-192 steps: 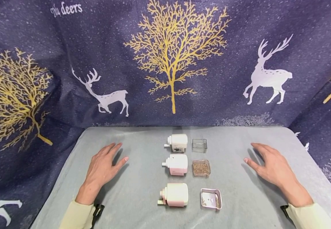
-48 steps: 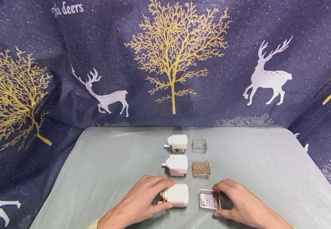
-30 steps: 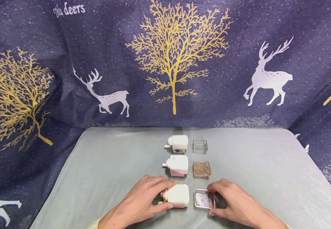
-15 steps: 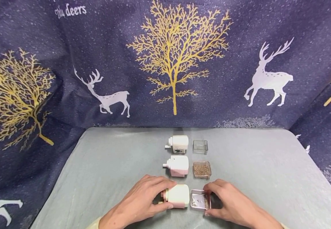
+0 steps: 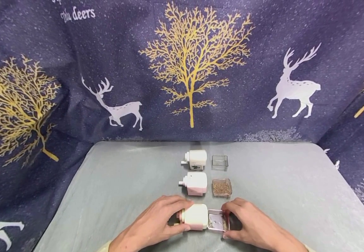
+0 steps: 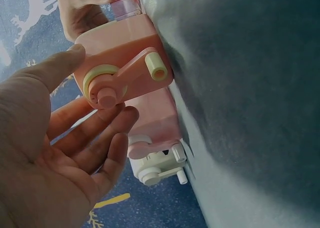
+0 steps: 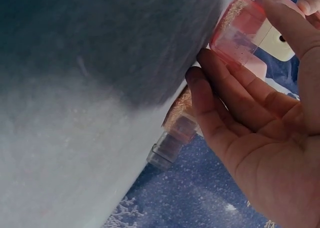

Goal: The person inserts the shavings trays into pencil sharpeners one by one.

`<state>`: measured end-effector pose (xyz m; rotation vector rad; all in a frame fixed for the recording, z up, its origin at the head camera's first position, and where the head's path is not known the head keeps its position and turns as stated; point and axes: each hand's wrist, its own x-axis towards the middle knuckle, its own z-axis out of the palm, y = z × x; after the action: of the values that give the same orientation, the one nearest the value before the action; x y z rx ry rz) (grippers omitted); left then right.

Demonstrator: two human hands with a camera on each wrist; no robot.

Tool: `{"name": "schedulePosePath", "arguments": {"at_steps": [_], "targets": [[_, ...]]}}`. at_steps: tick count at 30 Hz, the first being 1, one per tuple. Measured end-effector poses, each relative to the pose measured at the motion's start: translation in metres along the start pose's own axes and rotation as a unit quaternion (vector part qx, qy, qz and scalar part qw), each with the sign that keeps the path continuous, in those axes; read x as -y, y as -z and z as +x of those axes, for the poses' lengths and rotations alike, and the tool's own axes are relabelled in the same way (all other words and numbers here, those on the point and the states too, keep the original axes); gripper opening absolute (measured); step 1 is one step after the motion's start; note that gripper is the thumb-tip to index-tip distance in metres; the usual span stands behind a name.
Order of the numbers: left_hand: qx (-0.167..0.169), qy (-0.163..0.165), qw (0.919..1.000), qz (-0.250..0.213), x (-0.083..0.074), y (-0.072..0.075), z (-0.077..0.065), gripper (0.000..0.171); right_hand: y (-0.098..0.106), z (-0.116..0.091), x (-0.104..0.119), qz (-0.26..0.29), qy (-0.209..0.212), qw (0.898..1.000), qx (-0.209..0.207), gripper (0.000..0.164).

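Nearest the front, a cream-and-pink crank pencil sharpener (image 5: 195, 217) stands on the table. My left hand (image 5: 156, 222) grips its crank end between thumb and fingers; the crank (image 6: 132, 71) shows in the left wrist view. At the sharpener's right side is a clear pinkish shavings drawer (image 5: 217, 221) with a few shavings, partly slid in or touching the opening; I cannot tell how far. My right hand (image 5: 248, 222) pinches the drawer's outer end between thumb and fingers. In the right wrist view shavings show inside the drawer (image 7: 235, 31).
Behind stand a white-and-pink sharpener (image 5: 196, 183) and a white sharpener (image 5: 197, 159). To their right lie a drawer full of brown shavings (image 5: 222, 188) and a clear grey drawer (image 5: 219, 162). A grey cloth covers the table (image 5: 122, 168); a dark blue curtain (image 5: 232, 119) hangs behind.
Both hands came in from the sides to the front sharpener and its drawer. My right hand has since moved the drawer left against the sharpener, while my left hand stayed on the sharpener.
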<state>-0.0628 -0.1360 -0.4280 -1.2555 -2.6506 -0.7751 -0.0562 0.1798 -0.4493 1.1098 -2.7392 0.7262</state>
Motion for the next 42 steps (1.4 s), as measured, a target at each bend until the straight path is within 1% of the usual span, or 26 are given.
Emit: {"name": "schedulePosePath", "arguments": {"at_steps": [5,12,20,27,36,42], "targets": [[0.011,0.017,0.9997,-0.012,0.0,0.0,-0.001,0.056,-0.001,0.001,0.002,0.0,-0.001,1.0,0.0,0.048],[0.018,0.033,0.9992,-0.012,-0.001,0.0,0.0,0.057,-0.003,0.004,0.004,0.002,0.001,1.0,-0.002,0.048],[0.012,0.032,0.9992,-0.018,-0.001,-0.001,-0.001,0.057,-0.005,0.008,0.005,0.01,0.01,1.0,0.0,0.047],[0.002,0.024,0.9995,-0.021,-0.001,-0.002,-0.001,0.056,-0.005,0.011,0.007,0.01,0.015,1.0,0.0,0.047],[0.007,0.029,0.9991,-0.03,-0.001,-0.002,-0.001,0.056,-0.006,0.014,0.008,0.006,0.008,1.0,0.011,0.047],[-0.004,0.016,0.9994,-0.032,0.0,-0.003,-0.001,0.056,-0.007,0.016,0.009,0.004,0.0,1.0,0.018,0.049]]}}
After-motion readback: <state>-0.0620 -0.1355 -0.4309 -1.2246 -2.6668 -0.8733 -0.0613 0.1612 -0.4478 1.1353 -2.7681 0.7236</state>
